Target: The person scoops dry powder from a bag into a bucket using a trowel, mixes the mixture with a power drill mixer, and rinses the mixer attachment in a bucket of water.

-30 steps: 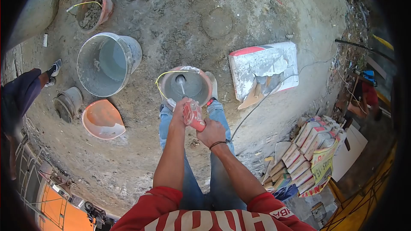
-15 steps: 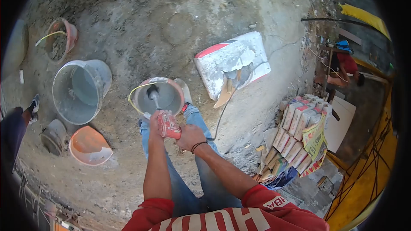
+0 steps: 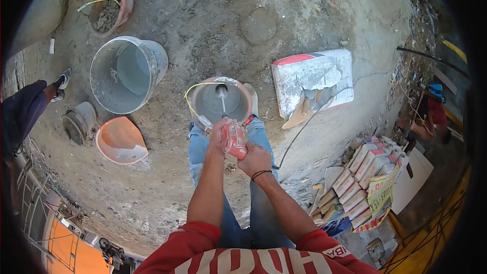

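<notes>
A red power drill (image 3: 234, 140) is held in both hands over a bucket between the feet. My left hand (image 3: 218, 133) wraps round its front part, and my right hand (image 3: 255, 159) grips its rear handle. From the drill a metal mixing rod (image 3: 223, 102) runs down into the grey mixture (image 3: 210, 102). The orange bucket (image 3: 247, 102) has a yellow-and-white handle lying along its left side. A black cord leads from beside my right hand toward the torn cement bag (image 3: 314, 78).
Left stand a large grey bucket (image 3: 161, 61), a smaller grey bucket (image 3: 87, 115), a cut orange basin (image 3: 120, 139) and an orange bucket of dirt (image 3: 126, 10). A person (image 3: 25, 106) is at far left, another (image 3: 433, 116) at far right. Stacked bags (image 3: 355, 185) lie lower right.
The view has swung back after tilting to the right. Compared with a second ago, the drill and both hands have shifted slightly right, with the rod still in the bucket.
</notes>
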A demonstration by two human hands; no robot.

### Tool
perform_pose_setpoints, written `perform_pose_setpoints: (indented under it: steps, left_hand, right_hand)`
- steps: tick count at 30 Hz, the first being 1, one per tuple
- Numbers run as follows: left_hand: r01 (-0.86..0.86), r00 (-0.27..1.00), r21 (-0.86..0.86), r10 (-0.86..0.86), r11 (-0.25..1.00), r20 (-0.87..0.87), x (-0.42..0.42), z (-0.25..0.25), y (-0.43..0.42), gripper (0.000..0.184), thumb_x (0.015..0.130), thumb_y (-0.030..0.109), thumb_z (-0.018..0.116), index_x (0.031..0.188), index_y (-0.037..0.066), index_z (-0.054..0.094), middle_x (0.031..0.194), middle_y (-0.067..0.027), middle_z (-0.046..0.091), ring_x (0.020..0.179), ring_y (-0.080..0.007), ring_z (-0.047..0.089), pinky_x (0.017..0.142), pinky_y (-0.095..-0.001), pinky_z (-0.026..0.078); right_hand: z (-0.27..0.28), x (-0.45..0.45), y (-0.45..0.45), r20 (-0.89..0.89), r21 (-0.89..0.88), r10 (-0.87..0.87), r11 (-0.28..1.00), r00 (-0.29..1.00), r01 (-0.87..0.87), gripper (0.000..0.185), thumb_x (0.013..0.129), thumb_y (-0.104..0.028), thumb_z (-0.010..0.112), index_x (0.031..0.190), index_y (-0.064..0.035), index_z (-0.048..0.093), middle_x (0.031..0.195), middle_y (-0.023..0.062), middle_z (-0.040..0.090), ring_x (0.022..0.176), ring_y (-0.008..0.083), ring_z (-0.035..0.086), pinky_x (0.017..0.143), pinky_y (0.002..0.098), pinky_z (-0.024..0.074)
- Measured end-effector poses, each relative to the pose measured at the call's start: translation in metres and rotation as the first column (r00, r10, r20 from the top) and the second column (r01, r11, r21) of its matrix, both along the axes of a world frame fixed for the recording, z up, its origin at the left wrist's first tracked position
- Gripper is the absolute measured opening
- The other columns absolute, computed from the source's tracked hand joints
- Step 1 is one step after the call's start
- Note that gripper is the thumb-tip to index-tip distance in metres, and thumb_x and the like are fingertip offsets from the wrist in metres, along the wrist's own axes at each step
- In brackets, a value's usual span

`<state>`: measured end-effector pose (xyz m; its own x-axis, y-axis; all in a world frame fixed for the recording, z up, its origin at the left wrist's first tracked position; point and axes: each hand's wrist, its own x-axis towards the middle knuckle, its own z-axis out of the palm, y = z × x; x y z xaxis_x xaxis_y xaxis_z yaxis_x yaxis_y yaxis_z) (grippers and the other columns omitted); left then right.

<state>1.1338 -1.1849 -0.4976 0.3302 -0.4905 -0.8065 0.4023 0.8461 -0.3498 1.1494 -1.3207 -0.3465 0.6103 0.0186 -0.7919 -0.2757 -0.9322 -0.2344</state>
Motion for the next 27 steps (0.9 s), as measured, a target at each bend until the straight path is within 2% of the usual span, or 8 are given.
perform_pose_setpoints:
  steps: [12,14,15,17,20,23,27]
  left_hand:
    - [0.003,0.999,0.009,-0.002,1.0,-0.04,0.004,0.003,0.002,0.028,0.088,0.024,0.068,0.102,-0.001,0.065,0.094,-0.0176,0.069,0.082,-0.0363,0.071,0.073,-0.0505,0.062]
    - [0.094,0.995,0.089,-0.09,0.992,-0.052,0.006,0.008,0.005,0.03,0.087,0.024,0.068,0.102,-0.002,0.064,0.093,-0.0182,0.069,0.081,-0.0365,0.071,0.072,-0.0506,0.062]
    - [0.088,0.995,0.089,-0.083,0.992,-0.053,0.008,0.01,0.005,0.03,0.087,0.024,0.068,0.102,-0.002,0.064,0.093,-0.0182,0.069,0.081,-0.0365,0.071,0.072,-0.0506,0.062]
    - [0.061,0.992,0.01,-0.059,0.998,-0.115,0.005,0.01,0.006,0.027,0.088,0.021,0.069,0.103,-0.001,0.062,0.091,-0.0195,0.068,0.078,-0.0381,0.069,0.069,-0.0515,0.062]
    - [0.014,0.995,-0.081,-0.022,0.997,-0.098,-0.004,0.001,0.003,0.028,0.088,0.022,0.069,0.105,0.0,0.061,0.092,-0.0195,0.068,0.08,-0.0378,0.069,0.07,-0.0519,0.062]
    - [0.052,0.994,-0.058,-0.057,0.997,-0.096,-0.007,0.0,0.005,0.028,0.088,0.022,0.07,0.104,0.001,0.062,0.094,-0.0189,0.068,0.081,-0.037,0.069,0.071,-0.0517,0.062]
    - [0.012,0.99,-0.03,-0.016,0.999,-0.137,-0.016,0.002,0.004,0.031,0.089,0.025,0.068,0.102,-0.002,0.062,0.095,-0.0201,0.066,0.084,-0.0359,0.069,0.071,-0.0505,0.062]
  right_hand:
    - [0.002,-0.002,0.01,0.024,-0.05,0.032,0.998,0.999,-0.031,0.028,0.079,-0.027,0.076,0.094,-0.005,0.068,0.091,0.0213,0.074,0.091,0.0432,0.072,0.082,0.0519,0.0568]
    - [0.003,-0.002,0.012,0.019,-0.054,0.033,0.998,0.999,-0.032,0.027,0.078,-0.026,0.077,0.093,-0.005,0.068,0.091,0.0215,0.074,0.091,0.0432,0.072,0.082,0.0518,0.0569]
    - [0.004,-0.002,0.014,0.004,-0.069,0.035,0.997,0.999,-0.035,0.028,0.078,-0.027,0.076,0.093,-0.0048,0.068,0.092,0.0217,0.074,0.091,0.0434,0.072,0.082,0.0519,0.0571]
    - [0.006,-0.002,0.016,-0.014,-0.086,0.042,0.995,0.999,-0.043,0.028,0.078,-0.027,0.076,0.093,-0.0046,0.069,0.092,0.022,0.074,0.091,0.0436,0.072,0.082,0.0521,0.0572]
    - [0.007,-0.004,0.017,-0.026,-0.116,0.034,0.993,0.999,-0.036,0.028,0.078,-0.027,0.076,0.093,-0.0044,0.069,0.092,0.0225,0.074,0.091,0.044,0.072,0.083,0.0528,0.0575]
    - [0.003,-0.009,0.018,-0.015,-0.108,0.05,0.993,0.999,-0.051,0.028,0.077,-0.027,0.076,0.093,-0.0046,0.069,0.091,0.0229,0.074,0.089,0.0447,0.072,0.082,0.0535,0.0579]
    - [0.009,-0.005,0.025,-0.052,-0.123,0.062,0.99,0.997,-0.068,0.027,0.078,-0.025,0.073,0.096,-0.0048,0.071,0.091,0.0245,0.075,0.09,0.0443,0.074,0.081,0.0529,0.0589]
